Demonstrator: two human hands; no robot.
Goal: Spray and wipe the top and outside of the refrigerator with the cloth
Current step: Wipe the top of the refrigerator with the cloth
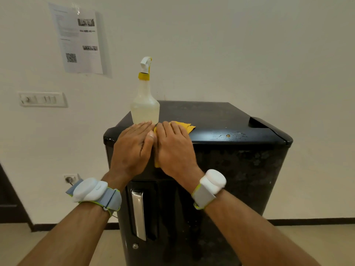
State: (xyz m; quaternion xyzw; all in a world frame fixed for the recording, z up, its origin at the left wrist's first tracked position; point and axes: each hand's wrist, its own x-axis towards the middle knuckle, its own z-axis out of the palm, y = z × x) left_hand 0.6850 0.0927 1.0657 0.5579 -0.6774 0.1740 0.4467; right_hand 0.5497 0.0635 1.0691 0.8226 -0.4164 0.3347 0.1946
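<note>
While both hands lie flat at the front edge of the refrigerator top, we record the following. The black, box-shaped compact refrigerator [240, 179] carries a translucent plastic spray bottle with a yellow collar and white trigger [145, 110], upright near its front-left corner. The left hand [132, 150] rests on the top with straight fingers, fingertips just beside the bottle base, holding nothing. The right hand [174, 150], fingers likewise extended, presses the folded yellow cloth [185, 126] onto the top. The cloth hangs over the front edge beneath the palm. Droplets [235, 134] sit near the front-right corner, so we judge that spraying has begun. We judge wiping to be at an early stage: the droplets are unwiped, and the smudged front and side panels are left.
</note>
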